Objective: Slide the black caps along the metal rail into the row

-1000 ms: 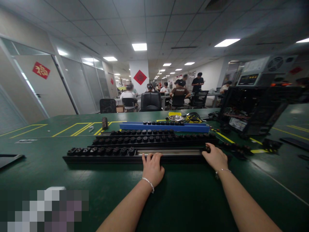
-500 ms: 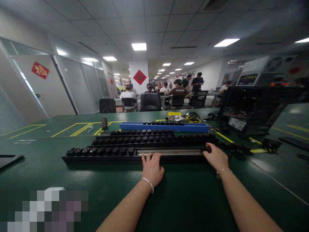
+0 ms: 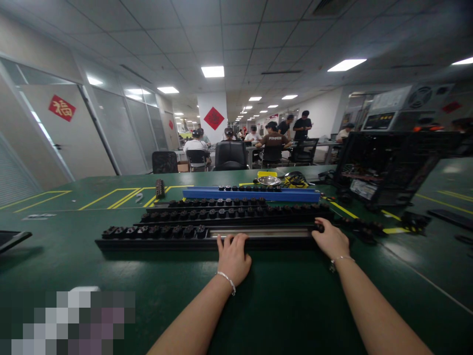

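Green matting marked with yellow lines covers the bench (image 3: pixel 74 261); an open office with seated people is seen beyond its far edge. Toward the near edge, a long black rail (image 3: pixel 155 242) is laid parallel to that edge. Its left half is loaded with a row of black sockets (image 3: pixel 155 230), while its right half shows a bare metal channel.

The left hand (image 3: pixel 232 259) is placed on the front lip of the rail near its middle, fingers (image 3: pixel 231 241) extended side by side and pressed flat, holding nothing. The right hand (image 3: pixel 330 241) is positioned at the right end of the rail, and its fingers are closed narrowly on a single black socket (image 3: pixel 319 228) seated at the end of the channel.

Two further loaded black rails (image 3: pixel 236 214) are set just behind the first. A blue rail (image 3: pixel 295 196) is laid behind those. An open computer case (image 3: pixel 388 167) is located toward the far right corner of the bench.
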### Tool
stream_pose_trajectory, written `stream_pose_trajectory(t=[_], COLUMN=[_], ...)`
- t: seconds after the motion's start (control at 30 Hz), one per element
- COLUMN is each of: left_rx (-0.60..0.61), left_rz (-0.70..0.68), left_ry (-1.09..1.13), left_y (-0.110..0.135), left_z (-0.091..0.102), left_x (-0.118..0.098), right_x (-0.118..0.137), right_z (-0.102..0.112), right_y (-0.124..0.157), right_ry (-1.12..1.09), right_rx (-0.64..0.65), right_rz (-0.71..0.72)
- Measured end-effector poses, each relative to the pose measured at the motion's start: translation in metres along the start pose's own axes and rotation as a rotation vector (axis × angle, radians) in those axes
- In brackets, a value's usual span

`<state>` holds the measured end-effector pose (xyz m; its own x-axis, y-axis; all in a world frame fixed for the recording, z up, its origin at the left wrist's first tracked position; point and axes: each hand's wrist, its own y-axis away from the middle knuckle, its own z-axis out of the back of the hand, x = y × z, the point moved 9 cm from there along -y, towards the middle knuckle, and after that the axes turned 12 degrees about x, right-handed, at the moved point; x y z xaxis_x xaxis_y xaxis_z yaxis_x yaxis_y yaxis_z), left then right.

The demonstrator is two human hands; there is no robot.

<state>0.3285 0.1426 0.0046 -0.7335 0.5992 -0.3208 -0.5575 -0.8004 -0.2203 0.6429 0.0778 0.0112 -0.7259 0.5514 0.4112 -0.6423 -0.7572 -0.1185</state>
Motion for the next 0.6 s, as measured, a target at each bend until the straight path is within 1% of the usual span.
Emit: stream_pose_trajectory(t=[0.13,0.37,0.6], left_rx=[0.013,0.004,0.014], left_rz=[0.014,0.000,0.018], left_ry=[-0.013,-0.001,-0.016], left_y=[0.0002,0.0005,0.0003], left_z=[0.0000,-0.0002,-0.0006], left_x=[-0.0001,0.0003,0.0007], right_x=[-0.0011,-0.0016,-0.0071], right_z=[0.0007,0.0047,0.0043], right_y=[0.0004,0.0025,-0.0004], right_ry=[0.000,0.089,0.049], right_rx=[-0.004,-0.034,-0.011], right_rz=[-0.001,0.011,-0.022])
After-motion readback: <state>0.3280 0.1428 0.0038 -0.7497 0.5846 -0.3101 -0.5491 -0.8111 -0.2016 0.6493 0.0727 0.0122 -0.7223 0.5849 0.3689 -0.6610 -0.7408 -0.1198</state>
